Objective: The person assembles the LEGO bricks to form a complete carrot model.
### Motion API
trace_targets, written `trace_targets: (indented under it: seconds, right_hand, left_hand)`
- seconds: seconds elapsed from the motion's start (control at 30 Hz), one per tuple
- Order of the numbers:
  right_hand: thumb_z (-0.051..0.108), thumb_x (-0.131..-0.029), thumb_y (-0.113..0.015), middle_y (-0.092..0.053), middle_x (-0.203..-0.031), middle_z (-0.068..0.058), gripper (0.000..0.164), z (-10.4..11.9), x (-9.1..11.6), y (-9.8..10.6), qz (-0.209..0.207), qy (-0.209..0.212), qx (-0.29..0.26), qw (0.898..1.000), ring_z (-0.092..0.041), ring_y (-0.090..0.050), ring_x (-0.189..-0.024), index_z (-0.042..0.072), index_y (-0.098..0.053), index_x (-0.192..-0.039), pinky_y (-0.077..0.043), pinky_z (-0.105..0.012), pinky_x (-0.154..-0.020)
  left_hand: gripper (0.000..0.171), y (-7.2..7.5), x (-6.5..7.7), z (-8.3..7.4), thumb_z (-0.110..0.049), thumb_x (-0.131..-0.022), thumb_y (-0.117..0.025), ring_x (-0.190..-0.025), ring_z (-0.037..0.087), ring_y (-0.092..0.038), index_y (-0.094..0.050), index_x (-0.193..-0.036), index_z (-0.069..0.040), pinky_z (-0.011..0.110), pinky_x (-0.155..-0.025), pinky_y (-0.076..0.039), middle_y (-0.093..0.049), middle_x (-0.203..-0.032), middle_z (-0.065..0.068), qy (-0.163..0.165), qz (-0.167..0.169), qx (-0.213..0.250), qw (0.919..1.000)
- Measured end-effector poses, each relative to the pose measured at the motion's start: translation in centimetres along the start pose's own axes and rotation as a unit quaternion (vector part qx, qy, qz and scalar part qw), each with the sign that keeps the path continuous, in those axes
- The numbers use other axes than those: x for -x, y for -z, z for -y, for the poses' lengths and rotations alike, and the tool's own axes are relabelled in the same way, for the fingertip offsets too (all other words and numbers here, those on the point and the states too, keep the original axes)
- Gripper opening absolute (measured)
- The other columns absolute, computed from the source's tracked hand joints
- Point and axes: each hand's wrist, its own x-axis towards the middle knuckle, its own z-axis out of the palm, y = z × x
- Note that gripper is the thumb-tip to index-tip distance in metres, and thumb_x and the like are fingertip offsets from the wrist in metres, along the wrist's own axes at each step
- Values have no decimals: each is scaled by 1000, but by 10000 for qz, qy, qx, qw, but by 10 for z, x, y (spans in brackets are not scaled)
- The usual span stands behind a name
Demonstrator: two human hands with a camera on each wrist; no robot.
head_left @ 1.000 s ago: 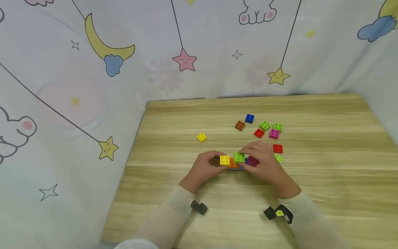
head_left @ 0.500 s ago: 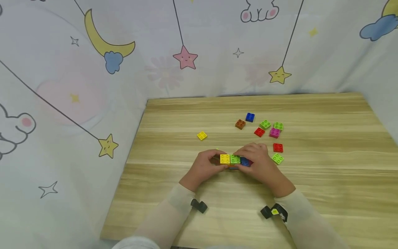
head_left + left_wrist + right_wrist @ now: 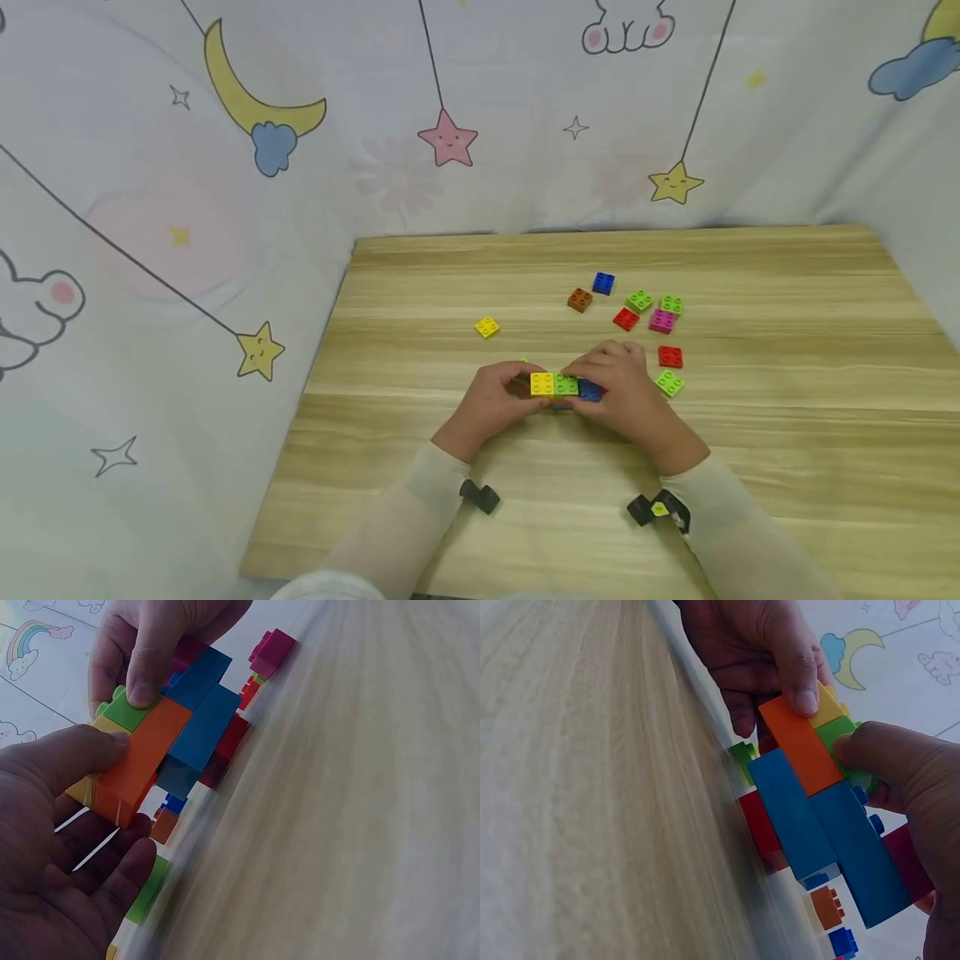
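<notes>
Between both hands is a built stack of toy building bricks, low over the wooden table. Its top carries a yellow brick (image 3: 542, 384) side by side with a green brick (image 3: 566, 384). Under them lies a long orange brick (image 3: 150, 746), level with a blue brick (image 3: 859, 855); another blue brick (image 3: 791, 814) and a red brick (image 3: 761, 829) are lower. A magenta brick (image 3: 909, 862) sits on the right end, partly hidden. My left hand (image 3: 491, 404) holds the left end, thumb across the yellow and orange bricks. My right hand (image 3: 626, 396) pinches the green brick.
Loose bricks lie on the wooden table (image 3: 420, 283) behind the hands: a yellow one (image 3: 487, 327), a brown one (image 3: 579, 300), a dark blue one (image 3: 603, 283), a pink one (image 3: 662, 321), plus red and green ones. A printed cloth (image 3: 517, 183) hangs behind the table.
My right hand has moved left and brought the green brick down against the yellow one on the stack. The left hand keeps its hold in the same place.
</notes>
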Motion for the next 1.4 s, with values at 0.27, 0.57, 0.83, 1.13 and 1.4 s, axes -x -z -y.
trace_targets:
  seconds: [0.27, 0.57, 0.83, 1.13, 1.4]
  right_hand:
    - [38, -76, -93, -78, -105, 5, 44, -2, 4, 2, -8, 47, 201, 9998, -22, -55, -100, 19, -80, -113, -30, -60, -96]
    - [39, -78, -92, -78, -102, 9, 39, -1, 4, 3, -52, 23, -69, 10000, -23, -56, -103, 23, -81, -111, -28, -61, -95]
    - [36, -80, -90, -77, -108, 8, 36, -11, 7, -1, -342, 112, -363, 9987, -22, -57, -106, 21, -80, -112, -29, -57, -94]
    - [24, -97, -72, -69, -131, -15, 34, -72, 20, 33, -823, -1767, -216, 9806, -40, -52, -126, 9, -73, -127, -29, -63, -100]
    - [37, -102, -66, -52, -148, -24, 53, -107, 24, 49, 78, -2820, 240, 9591, -51, -38, -135, 5, -59, -144, -26, -71, -104]
  left_hand:
    - [34, -1, -2, -2, -13, -85, -88, -95, 13, -69, -77, -117, -15, 30, -83, -59, -74, -109, -5, -38, 39, -20, 10000]
    - [34, 0, 1, -2, -14, -85, -87, -93, 12, -69, -76, -118, -15, 29, -83, -59, -74, -109, -6, -39, 20, -110, 9999]
    - [34, 0, 1, -1, -13, -85, -87, -90, 12, -69, -76, -117, -14, 30, -82, -59, -74, -109, -5, -26, 12, -80, 10000]
    - [36, -1, 1, 1, -17, -85, -88, -95, 12, -68, -76, -119, -18, 29, -84, -59, -73, -111, -7, 54, 30, -115, 9999]
    - [36, -1, 1, 3, -17, -86, -87, -96, 11, -68, -76, -120, -18, 27, -83, -59, -73, -113, -8, -2, 49, -107, 9999]
